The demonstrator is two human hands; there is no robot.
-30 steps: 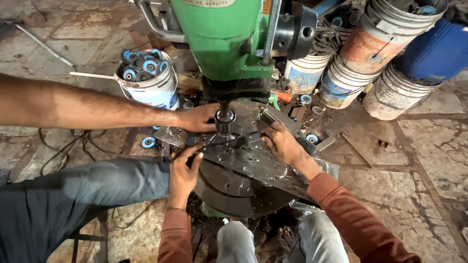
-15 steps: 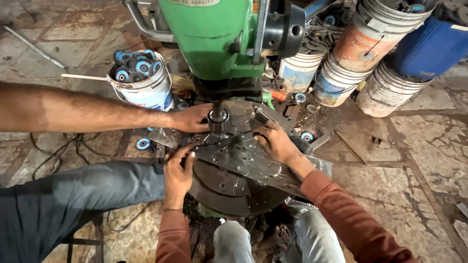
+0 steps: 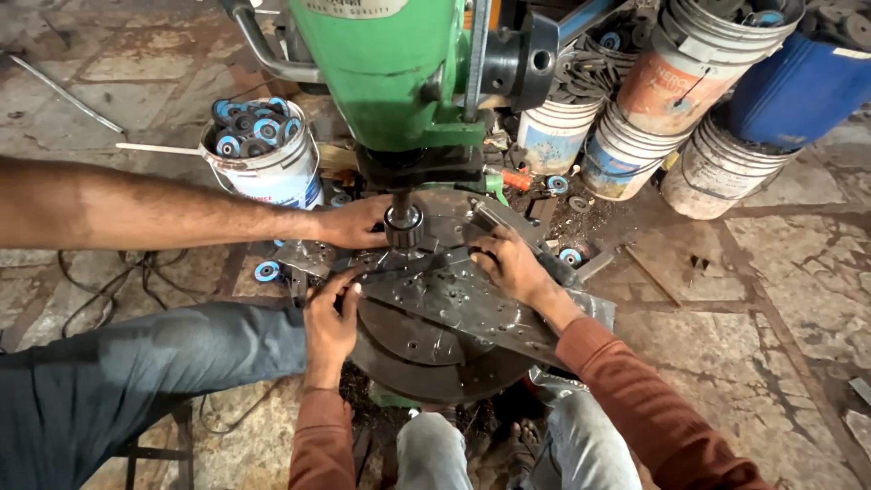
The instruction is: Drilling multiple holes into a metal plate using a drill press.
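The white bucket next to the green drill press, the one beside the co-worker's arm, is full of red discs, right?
Not quite: the head view shows the white bucket beside the green drill press and the co-worker's arm holds blue-centred discs, not red.

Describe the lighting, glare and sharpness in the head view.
Head view: soft, even light with no hard shadows; mild sheen on the drilled metal plate; wide-angle bending at the edges; left hand, right hand and green drill press reasonably sharp, compression softens fine detail.
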